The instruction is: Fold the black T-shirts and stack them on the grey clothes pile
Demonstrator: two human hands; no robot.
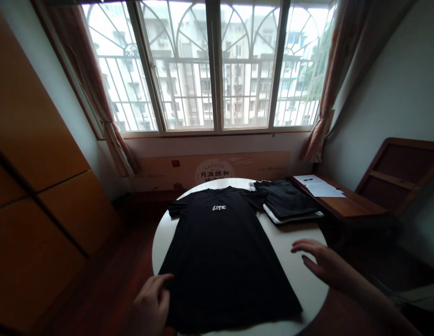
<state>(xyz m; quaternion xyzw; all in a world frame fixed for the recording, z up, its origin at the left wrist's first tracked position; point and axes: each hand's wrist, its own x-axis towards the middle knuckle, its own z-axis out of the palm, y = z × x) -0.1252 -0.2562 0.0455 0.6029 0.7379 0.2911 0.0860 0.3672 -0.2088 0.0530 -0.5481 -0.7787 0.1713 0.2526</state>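
Observation:
A black T-shirt (220, 261) lies spread flat on a round white table (294, 252), its collar toward the window and its hem toward me. Small white lettering shows near its collar. At the shirt's left edge, close to the hem, my left hand (152, 298) has its fingers curled against the fabric, closed on that edge; part of its grip is hidden. My right hand (317, 261) is over the right side of the table, apart from the shirt. It is open and holds nothing, with the thumb away from the bent fingers.
Folded dark clothes (290, 200) are stacked at the table's back right, with a white layer underneath. Beyond them, papers (320, 186) rest on a wooden side table (357, 207) beside a wooden chair (399, 172). Wooden cabinets (38, 186) stand left; a barred window (213, 70) is ahead.

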